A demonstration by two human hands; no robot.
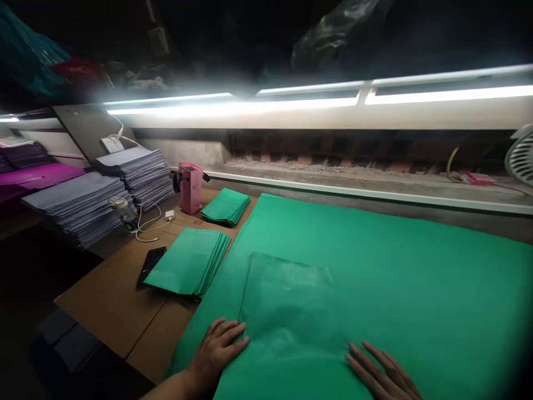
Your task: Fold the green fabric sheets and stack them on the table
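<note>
A green paper bag [287, 300] lies flat, its outline faint against the large green sheet [416, 266] of the same colour beneath it. At the bag's left edge rests my left hand [219, 350], fingers stretched out with the tips touching the edge. My right hand [381, 369] lies at the bag's lower right side, palm down, its fingers extended and slightly apart. Neither hand grips anything. The near part of the bag runs out of view at the bottom.
Green stacks of folded pieces, a nearer one [187, 258] and a farther one [227, 205], sit on the brown cardboard [112, 294] at left. Nearby are a black phone [150, 264], a white charger [169, 215], a pink box [190, 189] and grey stacks [144, 169]. A fan [522, 158] stands far right.
</note>
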